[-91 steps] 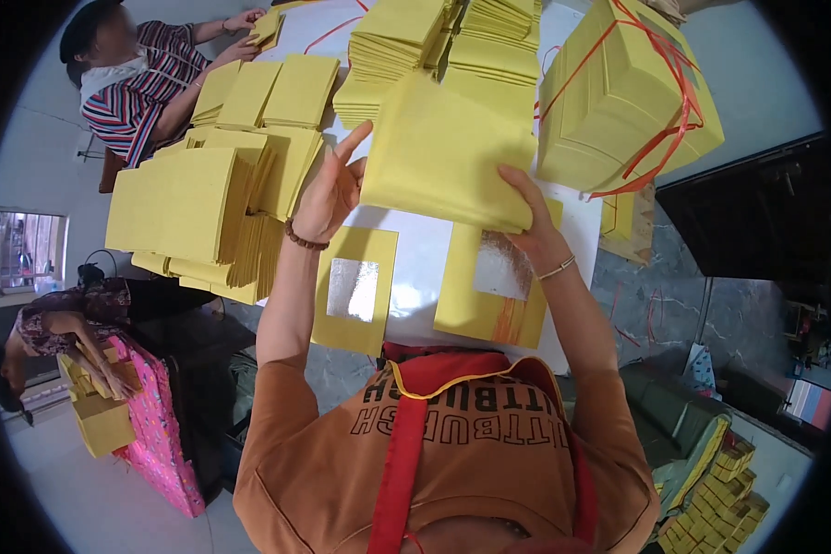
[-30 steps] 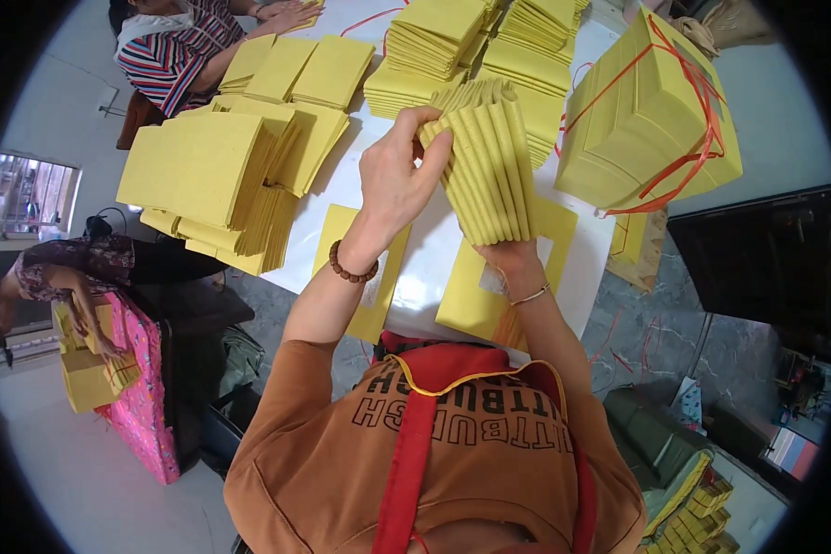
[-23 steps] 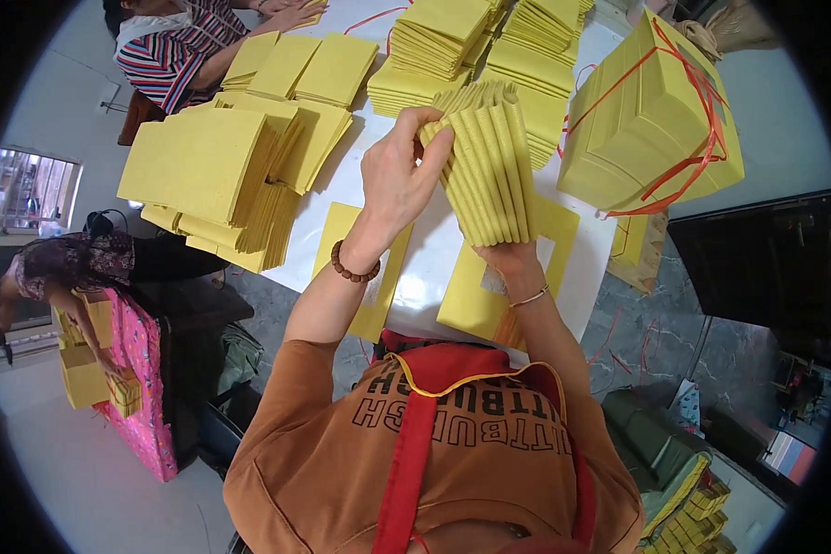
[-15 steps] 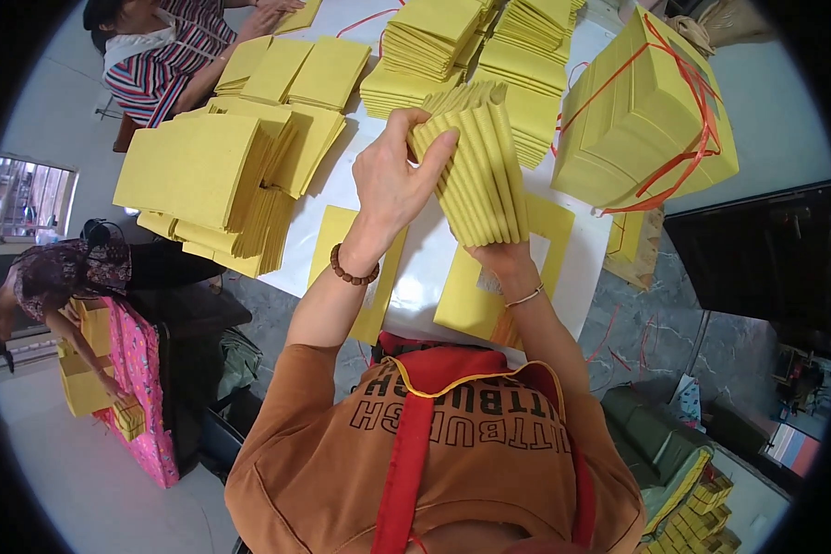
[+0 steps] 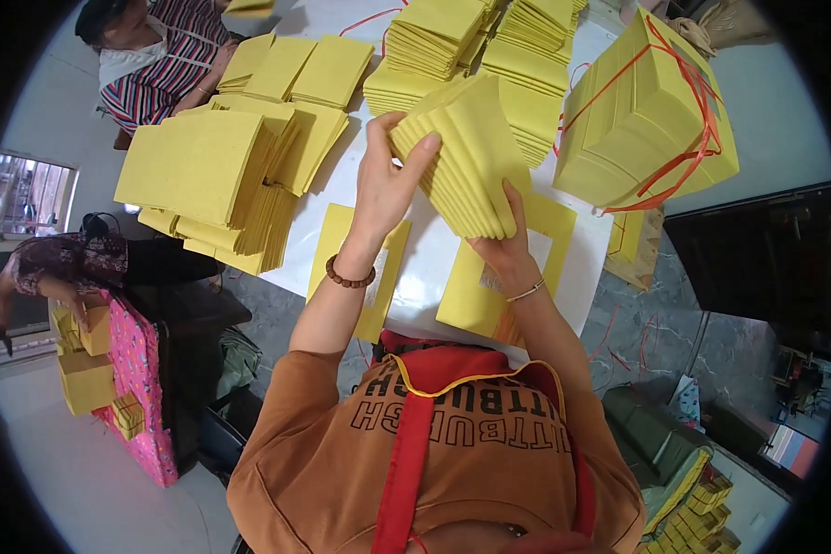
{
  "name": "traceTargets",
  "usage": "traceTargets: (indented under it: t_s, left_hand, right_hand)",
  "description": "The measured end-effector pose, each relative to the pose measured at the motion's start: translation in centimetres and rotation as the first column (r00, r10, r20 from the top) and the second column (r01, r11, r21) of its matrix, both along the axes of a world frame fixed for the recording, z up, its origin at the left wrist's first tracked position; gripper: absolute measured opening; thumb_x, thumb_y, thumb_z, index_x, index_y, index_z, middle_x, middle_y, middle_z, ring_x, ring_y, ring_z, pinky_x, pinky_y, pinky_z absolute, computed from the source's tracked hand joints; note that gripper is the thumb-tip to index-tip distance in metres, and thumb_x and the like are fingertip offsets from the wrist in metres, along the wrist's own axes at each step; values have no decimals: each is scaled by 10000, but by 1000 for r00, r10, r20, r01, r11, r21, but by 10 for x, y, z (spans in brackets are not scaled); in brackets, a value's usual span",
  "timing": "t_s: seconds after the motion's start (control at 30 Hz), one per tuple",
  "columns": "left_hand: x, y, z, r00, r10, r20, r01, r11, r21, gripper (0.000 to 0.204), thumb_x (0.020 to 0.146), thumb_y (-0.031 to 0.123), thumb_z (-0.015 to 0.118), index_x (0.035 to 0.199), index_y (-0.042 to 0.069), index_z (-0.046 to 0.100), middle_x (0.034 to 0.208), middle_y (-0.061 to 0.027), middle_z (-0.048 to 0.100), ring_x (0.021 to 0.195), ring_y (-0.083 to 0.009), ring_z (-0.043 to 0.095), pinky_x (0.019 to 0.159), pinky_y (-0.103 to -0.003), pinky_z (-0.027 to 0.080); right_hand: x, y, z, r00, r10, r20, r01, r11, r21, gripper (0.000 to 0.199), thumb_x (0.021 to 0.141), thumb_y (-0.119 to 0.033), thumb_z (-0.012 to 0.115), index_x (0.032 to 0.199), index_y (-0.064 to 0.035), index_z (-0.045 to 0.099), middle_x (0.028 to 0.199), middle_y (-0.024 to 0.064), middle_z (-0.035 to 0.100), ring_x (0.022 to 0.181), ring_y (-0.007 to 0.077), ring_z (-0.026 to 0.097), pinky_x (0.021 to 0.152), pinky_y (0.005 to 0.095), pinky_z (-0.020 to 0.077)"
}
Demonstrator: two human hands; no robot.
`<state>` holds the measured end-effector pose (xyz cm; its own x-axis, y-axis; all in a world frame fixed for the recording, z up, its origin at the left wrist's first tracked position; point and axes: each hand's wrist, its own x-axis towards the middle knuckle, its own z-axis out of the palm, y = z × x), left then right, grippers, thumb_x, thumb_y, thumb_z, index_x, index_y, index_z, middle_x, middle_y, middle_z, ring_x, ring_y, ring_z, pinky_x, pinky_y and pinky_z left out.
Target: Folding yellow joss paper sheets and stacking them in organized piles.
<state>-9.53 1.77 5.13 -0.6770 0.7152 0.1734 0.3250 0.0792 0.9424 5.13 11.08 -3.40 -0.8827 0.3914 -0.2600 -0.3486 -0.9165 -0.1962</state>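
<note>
Both my hands grip a thick bundle of folded yellow paper point(image 5: 462, 157) above the white table point(image 5: 417, 277). My left hand point(image 5: 390, 171) clasps its left edge, with the thumb lying across the front and the fingers partly hidden. My right hand point(image 5: 508, 235) supports the lower right corner, its palm underneath and its thumb up along the right side. Below my hands lie a flat yellow sheet point(image 5: 462, 300) with a pale printed panel on the right and a similar yellow sheet point(image 5: 331, 242) on the left.
Stacked yellow paper point(image 5: 189, 175) fills the table's left; folded piles point(image 5: 434, 42) stand at the back. A large block point(image 5: 637, 120) tied with red strips is at right. One co-worker point(image 5: 189, 46) sits far left; another person point(image 5: 74, 268) bends over a pink-covered surface point(image 5: 143, 397).
The bundle has turned in my hands, so a flat face now shows beside the folds. My right thumb has come up on its side. The co-workers' arms have shifted.
</note>
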Motion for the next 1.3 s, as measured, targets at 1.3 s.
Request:
traceTargets:
  t_s: [1.3]
  left_hand:
    - [-92,53,-150,465,610,642,-665,719,-202,1052,679,408,728,1385,-19,74,1411,-225,220,1270,-351,298,1018,-462,340]
  right_hand:
    - [152,22,-20,563,-686,461,244,671,701,212,895,-144,550,1103,-102,551,1008,20,609,924,126,579,736,264,467]
